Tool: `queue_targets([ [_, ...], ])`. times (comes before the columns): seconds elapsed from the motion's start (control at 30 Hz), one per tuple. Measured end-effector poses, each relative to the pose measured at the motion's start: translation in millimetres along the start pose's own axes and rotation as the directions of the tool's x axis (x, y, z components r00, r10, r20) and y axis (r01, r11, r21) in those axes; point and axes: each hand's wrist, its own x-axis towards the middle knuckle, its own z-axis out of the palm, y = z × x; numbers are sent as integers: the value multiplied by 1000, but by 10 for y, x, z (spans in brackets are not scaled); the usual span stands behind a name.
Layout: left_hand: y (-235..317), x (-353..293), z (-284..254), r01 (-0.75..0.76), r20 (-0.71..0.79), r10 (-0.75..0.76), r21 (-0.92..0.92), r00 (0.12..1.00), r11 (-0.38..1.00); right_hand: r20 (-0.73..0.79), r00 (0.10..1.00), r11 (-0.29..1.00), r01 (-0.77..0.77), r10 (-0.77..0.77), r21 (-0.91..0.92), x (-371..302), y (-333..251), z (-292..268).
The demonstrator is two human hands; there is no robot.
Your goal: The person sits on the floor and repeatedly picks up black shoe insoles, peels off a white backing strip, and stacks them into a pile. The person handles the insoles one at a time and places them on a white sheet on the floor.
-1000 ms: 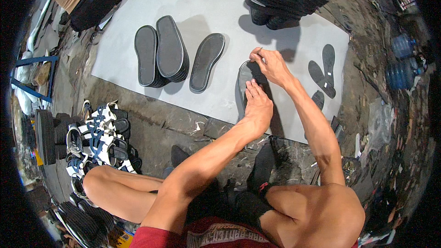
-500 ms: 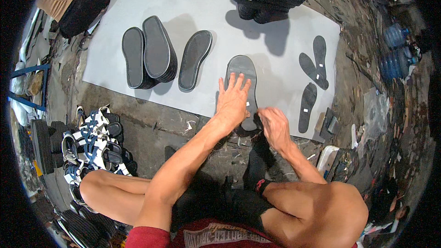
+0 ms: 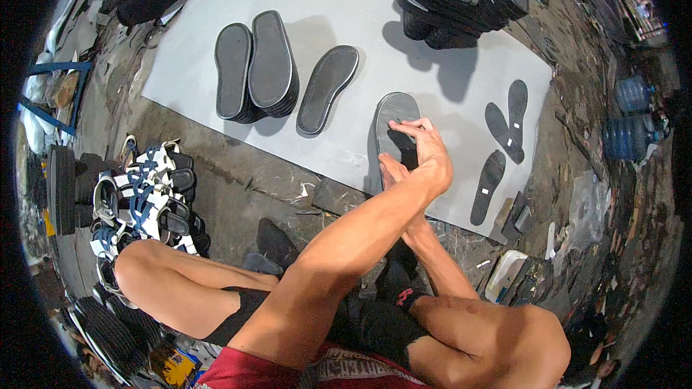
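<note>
Now, the left hand (image 3: 429,147), fingers slightly apart, reaches over the sole (image 3: 396,106); the right hand (image 3: 393,170), partly hidden, has an unclear grip.

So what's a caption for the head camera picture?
Left hand crossed over right hand at a shoe sole on a grey sheet, near more soles.

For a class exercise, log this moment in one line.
left hand: at dark sole | right hand: partly hidden, at sole | sole: over white sheet
</note>
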Motion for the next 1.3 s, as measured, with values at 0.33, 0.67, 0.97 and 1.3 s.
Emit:
queue_targets([
  [0.33, -206, 27, 110, -213, -126, 193, -169, 973, 962, 66, 998, 999, -10, 14, -52, 150, 315, 247],
  [0.67, -337, 8, 402, -227, -310, 129, -307, 942, 924, 129, 980, 811, -51, 154, -582, -419, -403, -269],
  [0.97, -423, 18, 890, -358, -631, 47, -377, 775, 854, 1, 986, 895, -149, 165, -421, -516, -653, -611],
  [1.3, -610, -68, 1073, -472, -635, 96, -455, 766, 755, -8, 963, 851, -241, 268, -466, -312, -663, -750],
])
